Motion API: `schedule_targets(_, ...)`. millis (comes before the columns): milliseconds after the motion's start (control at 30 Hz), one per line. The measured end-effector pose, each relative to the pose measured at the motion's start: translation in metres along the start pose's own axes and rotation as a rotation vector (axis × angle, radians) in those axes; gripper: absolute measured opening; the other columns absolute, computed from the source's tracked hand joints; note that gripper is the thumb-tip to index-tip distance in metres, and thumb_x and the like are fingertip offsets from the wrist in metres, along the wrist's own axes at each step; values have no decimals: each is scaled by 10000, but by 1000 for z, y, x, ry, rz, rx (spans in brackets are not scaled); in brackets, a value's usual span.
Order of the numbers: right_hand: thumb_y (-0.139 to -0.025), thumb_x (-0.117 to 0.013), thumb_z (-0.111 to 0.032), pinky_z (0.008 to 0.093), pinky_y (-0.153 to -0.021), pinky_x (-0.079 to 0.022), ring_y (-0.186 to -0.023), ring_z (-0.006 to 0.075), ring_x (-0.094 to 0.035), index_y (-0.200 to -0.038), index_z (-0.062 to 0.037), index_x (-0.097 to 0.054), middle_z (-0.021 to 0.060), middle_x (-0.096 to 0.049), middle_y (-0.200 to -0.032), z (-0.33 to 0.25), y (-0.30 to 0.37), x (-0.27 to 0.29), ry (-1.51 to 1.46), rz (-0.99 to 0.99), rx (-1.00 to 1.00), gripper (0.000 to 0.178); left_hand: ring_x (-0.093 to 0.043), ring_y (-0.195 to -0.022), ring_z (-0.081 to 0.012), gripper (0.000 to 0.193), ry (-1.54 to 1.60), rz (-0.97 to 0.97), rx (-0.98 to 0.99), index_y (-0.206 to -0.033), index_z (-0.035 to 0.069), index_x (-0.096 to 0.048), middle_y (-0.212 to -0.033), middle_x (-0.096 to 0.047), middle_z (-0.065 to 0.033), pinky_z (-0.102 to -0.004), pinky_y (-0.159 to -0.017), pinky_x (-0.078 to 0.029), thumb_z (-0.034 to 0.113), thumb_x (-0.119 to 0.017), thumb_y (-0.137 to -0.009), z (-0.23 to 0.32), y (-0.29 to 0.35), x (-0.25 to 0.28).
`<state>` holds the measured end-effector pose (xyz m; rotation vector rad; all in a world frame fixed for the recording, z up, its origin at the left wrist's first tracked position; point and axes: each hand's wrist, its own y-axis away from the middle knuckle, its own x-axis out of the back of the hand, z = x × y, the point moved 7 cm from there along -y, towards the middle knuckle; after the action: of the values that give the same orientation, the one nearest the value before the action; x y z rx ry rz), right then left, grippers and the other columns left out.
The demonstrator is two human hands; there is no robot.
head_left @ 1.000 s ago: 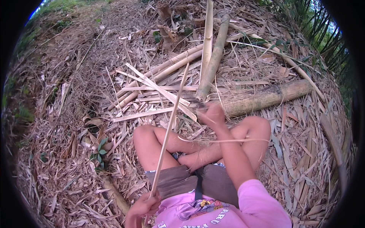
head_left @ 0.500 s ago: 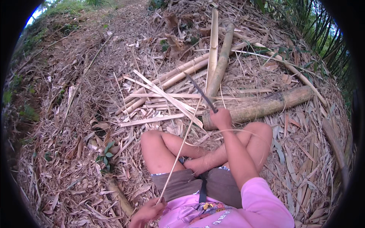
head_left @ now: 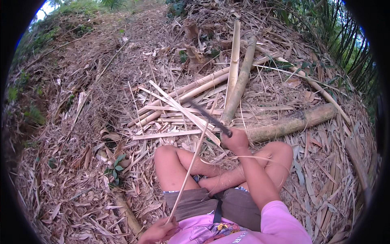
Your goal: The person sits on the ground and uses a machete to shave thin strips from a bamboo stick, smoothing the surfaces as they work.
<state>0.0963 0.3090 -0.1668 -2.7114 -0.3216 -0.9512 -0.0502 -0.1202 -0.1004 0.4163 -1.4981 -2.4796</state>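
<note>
My left hand (head_left: pixel 159 231), low beside the pink shirt, has its fingers closed around the near end of a long thin bamboo strip (head_left: pixel 187 175). The strip slants up and away across my crossed legs. My right hand (head_left: pixel 237 141) grips the handle of a dark-bladed knife (head_left: pixel 207 115), just in front of my knees. Its blade points away and to the left, crossing the strip near the strip's far end. Whether the edge touches the strip I cannot tell. A thin curled shaving (head_left: pixel 250 157) lies by my right wrist.
Beyond my right hand lies a thick bamboo log (head_left: pixel 284 123), with a thinner bamboo pole (head_left: pixel 239 79) and a split bamboo piece (head_left: pixel 234 57) resting near it. Several flat bamboo slats (head_left: pixel 183 107) are piled ahead. Dry leaves cover the ground; a small green plant (head_left: pixel 115 168) grows at left.
The knife blade has swung lower and more to the left across the strip. The whole view has shifted slightly, with the scene sitting lower. Both hands keep their holds.
</note>
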Motion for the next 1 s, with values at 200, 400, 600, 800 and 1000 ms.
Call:
schedule_targets(200, -791, -688, -360, 481, -696, -534, -747, 422, -688, -835, 36, -717, 250, -675, -747, 65, -23, -3, 63, 106, -349, 400, -326, -418, -68, 113, -179, 23, 4, -909, 75, -479, -558, -364, 51, -261, -374, -235, 131, -514, -1001, -11, 14, -8)
schedule_targets(400, -829, -664, -360, 490, -635, -497, -661, 423, -665, -726, 95, -667, 276, -635, -649, 52, -6, -17, -119, 168, -281, 467, -323, -436, -60, 175, -19, -152, -67, -1022, 116, -448, -600, -369, 48, -246, -385, -234, 268, -534, -1025, 14, 5, -28)
schedule_targets(600, -842, -650, -366, 472, -614, -491, -564, 346, -644, -682, 71, -648, 211, -615, -578, 74, 11, -32, -271, 65, -517, 465, -303, -419, -48, 256, 131, -262, -339, -1113, 145, -413, -672, -420, 4, -213, -353, -218, 390, -451, -1049, 93, -26, -61)
schedule_targets(800, -835, -661, -287, 459, -561, -457, -510, 334, -607, -733, 31, -669, 180, -565, -540, 22, 18, -10, -203, 173, -199, 334, -291, -416, -31, 270, 161, -103, -404, -1139, 124, -510, -684, -416, 13, -194, -349, -222, 363, -408, -1067, 135, -58, -52)
schedule_targets(1000, -765, -723, -200, 433, -523, -467, -536, 362, -613, -680, -14, -607, 182, -579, -575, -52, 53, -7, -261, -58, 209, 236, -280, -429, -27, 319, 157, -85, -444, -1223, 67, -543, -673, -393, 42, -202, -364, -229, 323, -448, -1059, 150, -73, -50)
